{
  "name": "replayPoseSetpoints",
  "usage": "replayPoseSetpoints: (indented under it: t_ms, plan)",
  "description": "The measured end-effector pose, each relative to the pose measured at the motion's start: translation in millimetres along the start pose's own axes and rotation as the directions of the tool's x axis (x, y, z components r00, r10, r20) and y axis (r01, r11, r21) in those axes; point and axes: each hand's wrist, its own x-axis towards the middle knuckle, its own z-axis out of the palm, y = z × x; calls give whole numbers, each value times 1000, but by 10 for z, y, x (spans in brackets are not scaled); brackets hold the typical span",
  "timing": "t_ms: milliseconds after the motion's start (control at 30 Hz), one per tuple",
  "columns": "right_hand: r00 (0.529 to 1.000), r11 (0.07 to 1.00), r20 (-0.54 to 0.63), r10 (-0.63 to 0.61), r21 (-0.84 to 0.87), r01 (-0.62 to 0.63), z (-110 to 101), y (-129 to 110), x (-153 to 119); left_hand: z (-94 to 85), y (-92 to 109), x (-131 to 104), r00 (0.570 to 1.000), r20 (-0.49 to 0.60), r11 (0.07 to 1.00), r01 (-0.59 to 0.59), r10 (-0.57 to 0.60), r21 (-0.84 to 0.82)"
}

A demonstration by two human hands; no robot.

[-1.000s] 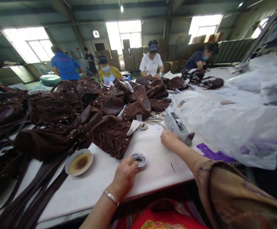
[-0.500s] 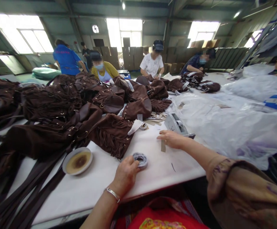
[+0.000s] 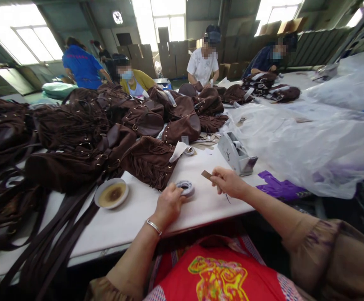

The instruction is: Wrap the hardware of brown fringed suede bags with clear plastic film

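Observation:
My left hand [image 3: 170,203] is closed on a small coil of grey cord [image 3: 186,189], resting at the table's front part. Between the thumb and fingers of my right hand [image 3: 229,182] is a short strip of brown tape [image 3: 207,175], its free end pointing left. Just behind that hand stands a grey tape dispenser [image 3: 237,155]. A brown fringed bag [image 3: 149,161] lies beyond the coil, with a white tag [image 3: 178,151] on it. To the left of my left hand sits a white bowl [image 3: 127,193] of yellowish-brown contents.
Brown bags [image 3: 72,125] are heaped across the left and middle of the table [image 3: 119,234], their dark straps [image 3: 59,238] hanging over the front edge. Clear plastic sheeting [image 3: 310,146] and a purple plastic piece [image 3: 279,187] lie right. Several people work at the far side.
My right hand has lifted the strip of brown tape off the table beside the dispenser and turned it leftward. My left hand stays on the coil. The view has tilted down.

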Motion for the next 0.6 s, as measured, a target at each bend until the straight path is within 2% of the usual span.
replayPoseSetpoints:
  t_ms: [67,100,133,200,267,333,433,600]
  plan:
    - [997,958,-53,58,283,-41,91,-175,-158,-123,23,71,991,-47,969,108,-122,-222]
    - [993,926,-82,82,375,-46,118,-271,-209,-192,29,108,978,-53,916,169,-202,-364]
    - [990,907,-111,91,420,-36,134,-370,-240,-261,32,143,957,-38,827,228,-287,-514]
    - [984,892,-163,76,452,6,146,-567,-248,-388,37,196,904,48,559,304,-424,-772]
    - [978,888,-206,30,456,69,149,-750,-204,-487,50,215,865,132,297,305,-485,-905]
    - [967,890,-255,-23,435,136,161,-906,-137,-552,73,202,848,166,153,276,-503,-949]
    - [937,901,-340,-79,377,213,206,-1081,-40,-593,97,145,844,187,58,249,-502,-967]
    - [913,921,-392,-115,302,245,296,-1259,39,-587,58,59,855,199,-3,225,-478,-974]
